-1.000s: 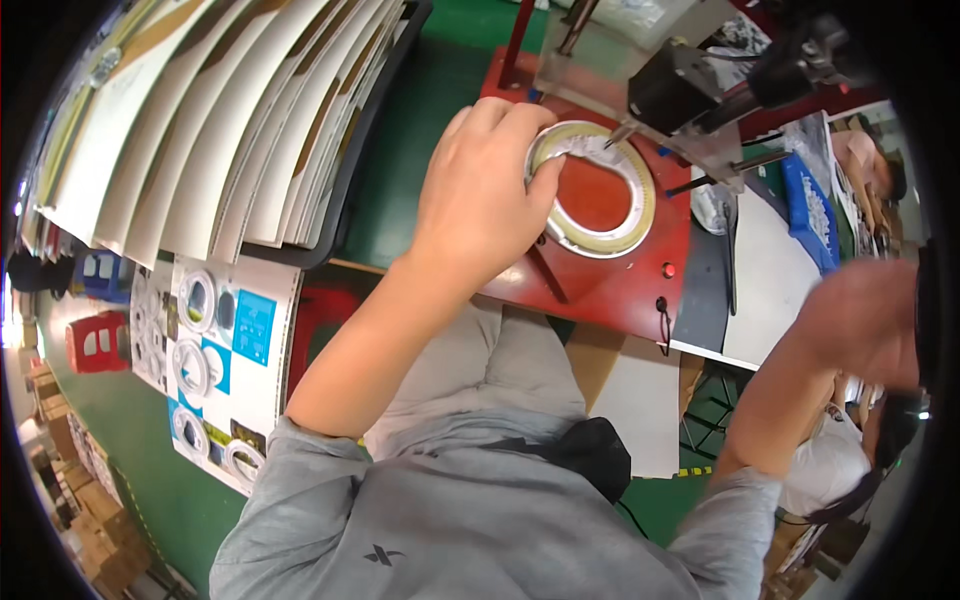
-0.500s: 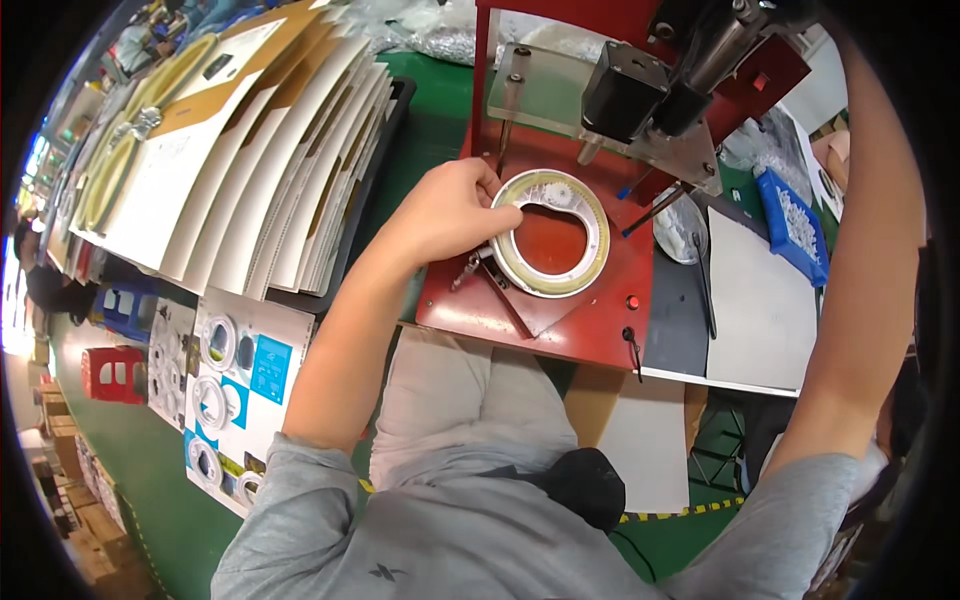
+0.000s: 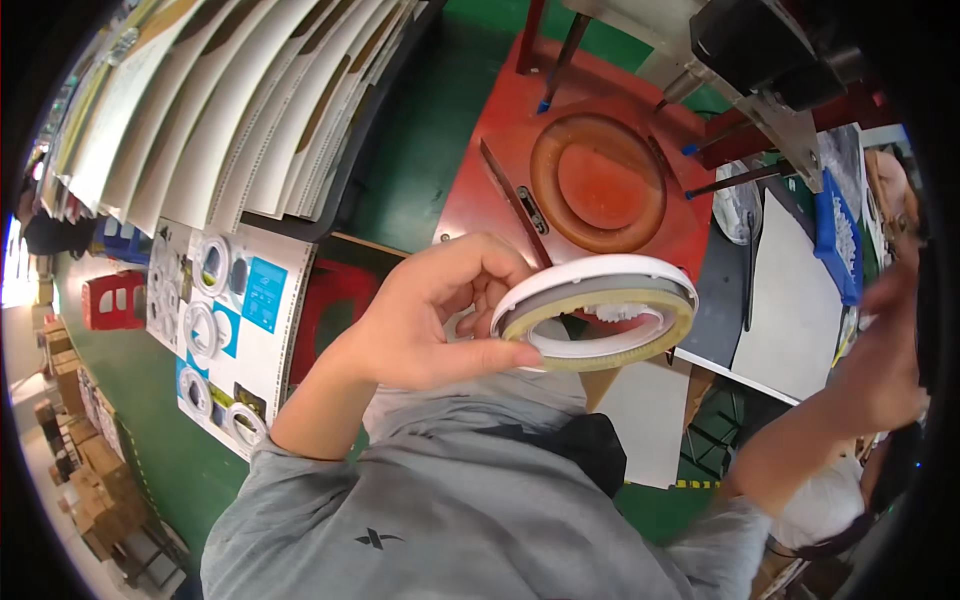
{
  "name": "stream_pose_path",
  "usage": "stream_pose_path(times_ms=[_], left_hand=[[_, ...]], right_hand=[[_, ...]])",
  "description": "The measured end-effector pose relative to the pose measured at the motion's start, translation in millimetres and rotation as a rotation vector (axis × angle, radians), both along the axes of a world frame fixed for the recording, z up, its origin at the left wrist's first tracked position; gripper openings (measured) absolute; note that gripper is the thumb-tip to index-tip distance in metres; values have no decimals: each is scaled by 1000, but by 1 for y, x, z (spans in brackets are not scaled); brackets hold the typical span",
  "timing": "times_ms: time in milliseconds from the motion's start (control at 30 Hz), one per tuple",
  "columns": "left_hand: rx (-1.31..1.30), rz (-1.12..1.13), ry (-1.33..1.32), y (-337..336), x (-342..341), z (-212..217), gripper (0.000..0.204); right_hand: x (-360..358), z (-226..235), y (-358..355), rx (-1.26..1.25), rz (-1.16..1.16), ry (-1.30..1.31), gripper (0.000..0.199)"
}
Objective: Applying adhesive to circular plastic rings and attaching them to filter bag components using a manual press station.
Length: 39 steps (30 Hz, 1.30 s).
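My left hand (image 3: pixel 450 320) grips a white plastic ring-shaped housing (image 3: pixel 590 268) by its left side, thumb below and fingers behind. The housing is tilted, with a yellowish toothed ring and small white gears showing inside it. It is held off the red press base (image 3: pixel 480 225), on the near side. On that base lies an amber ring-shaped seat (image 3: pixel 548 185) with nothing in it, beside a dark metal strip. My right hand (image 3: pixel 885 350) is raised at the far right, apart from the housing; motion smears its fingers.
The press head with a black motor (image 3: pixel 755 50) hangs above the base on rods. Cardboard sheets (image 3: pixel 250 120) stand in a dark tray at left, above printed cartons (image 3: pixel 240 320). At right are a white sheet (image 3: pixel 785 290) and a blue tray (image 3: pixel 835 235) of small white parts.
My left hand has lifted the housing off the amber seat toward me and tilted it. My right arm has come down from beside the press head. The view has shifted.
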<state>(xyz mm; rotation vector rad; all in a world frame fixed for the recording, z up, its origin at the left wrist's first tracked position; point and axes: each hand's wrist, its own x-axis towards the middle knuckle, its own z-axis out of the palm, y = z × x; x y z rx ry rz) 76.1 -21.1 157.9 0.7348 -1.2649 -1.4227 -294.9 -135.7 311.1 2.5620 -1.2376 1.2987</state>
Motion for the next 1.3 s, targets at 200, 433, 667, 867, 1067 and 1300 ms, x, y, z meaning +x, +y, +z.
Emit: stream_pose_path(times_ms=[200, 433, 667, 867, 1067, 1300], left_hand=[[167, -136, 312, 7, -36, -26, 58], [301, -302, 29, 13, -84, -23, 36], [83, -292, -268, 24, -97, -22, 8], [152, -324, -297, 24, -91, -27, 8], [260, -198, -309, 27, -39, -51, 8], [588, 269, -469, 67, 74, -69, 11]], right_hand=[[40, -106, 72, 1007, 370, -334, 81], [-11, -148, 87, 1115, 195, -1065, 45], [-146, -144, 53, 640, -546, -1474, 16], [-333, -230, 20, 408, -875, -1562, 31], [-415, -235, 4, 531, -816, -1279, 36], [-176, -166, 45, 766, -310, -1100, 42]])
